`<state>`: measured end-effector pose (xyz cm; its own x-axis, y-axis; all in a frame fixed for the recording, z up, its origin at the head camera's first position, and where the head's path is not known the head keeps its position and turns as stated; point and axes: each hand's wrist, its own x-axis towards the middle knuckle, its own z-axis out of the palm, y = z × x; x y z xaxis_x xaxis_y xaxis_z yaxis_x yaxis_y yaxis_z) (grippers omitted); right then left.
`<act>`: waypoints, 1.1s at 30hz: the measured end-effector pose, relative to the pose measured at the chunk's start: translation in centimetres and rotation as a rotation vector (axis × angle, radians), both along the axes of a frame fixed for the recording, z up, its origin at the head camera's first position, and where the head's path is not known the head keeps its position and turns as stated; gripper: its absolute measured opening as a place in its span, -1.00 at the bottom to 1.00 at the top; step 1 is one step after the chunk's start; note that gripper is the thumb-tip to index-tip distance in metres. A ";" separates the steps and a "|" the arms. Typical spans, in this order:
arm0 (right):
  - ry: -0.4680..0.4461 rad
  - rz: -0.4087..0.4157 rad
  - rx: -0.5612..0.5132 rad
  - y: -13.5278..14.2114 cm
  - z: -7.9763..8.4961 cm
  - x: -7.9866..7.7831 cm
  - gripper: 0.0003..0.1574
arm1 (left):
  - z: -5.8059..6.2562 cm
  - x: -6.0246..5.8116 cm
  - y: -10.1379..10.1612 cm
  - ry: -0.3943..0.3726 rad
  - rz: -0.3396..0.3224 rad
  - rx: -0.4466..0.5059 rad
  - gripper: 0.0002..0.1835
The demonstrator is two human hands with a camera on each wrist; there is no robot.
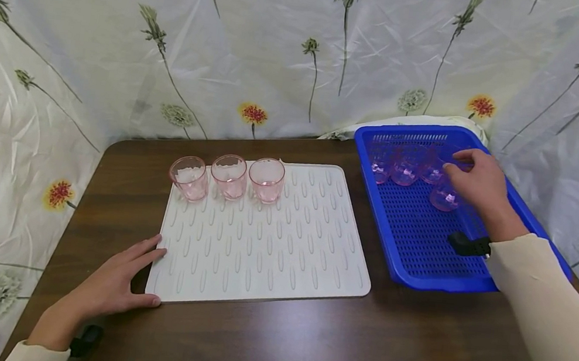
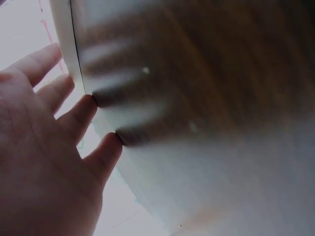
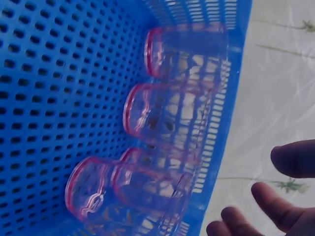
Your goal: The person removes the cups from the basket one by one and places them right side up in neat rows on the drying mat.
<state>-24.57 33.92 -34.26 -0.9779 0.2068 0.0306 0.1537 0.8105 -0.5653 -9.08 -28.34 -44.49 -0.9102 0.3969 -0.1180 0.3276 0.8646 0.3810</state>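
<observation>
My right hand (image 1: 477, 179) hovers over the blue plastic basket (image 1: 411, 278), thumb and fingers parted around nothing. Below it stands a pink-tinted clear glass (image 1: 443, 198), with more such glasses in a row along the basket's far side. In the right wrist view, the fingers (image 3: 278, 206) appear beside the nearest glass (image 3: 88, 191), apart from it. My left hand (image 1: 109, 282) rests at the left edge of a white ridged mat (image 1: 260, 260), its thumb by the near corner. Three matching glasses, a left one (image 1: 191, 179), a middle one (image 1: 230, 177) and a right one (image 1: 266, 181), stand along the mat's far edge.
Both mat and basket lie on a dark wooden table (image 1: 293, 345), the basket at the far right. A flower-printed sheet (image 1: 281, 56) hangs behind the table and along its sides. A dark wrist strap (image 1: 465, 244) shows at the right wrist.
</observation>
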 end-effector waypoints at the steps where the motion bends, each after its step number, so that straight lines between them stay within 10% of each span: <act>1: 0.003 -0.008 0.012 0.2 -0.1 0.0 -0.26 | 0.0 0.0 0.0 0.001 -0.004 0.000 0.01; 17: -0.167 -0.008 0.131 2.2 -1.0 -0.9 -0.14 | 0.1 -0.1 0.0 0.000 -0.007 0.011 0.01; 33: -0.151 0.013 0.104 2.7 -1.4 -1.3 -0.06 | 0.1 0.0 0.0 -0.001 -0.002 0.015 0.01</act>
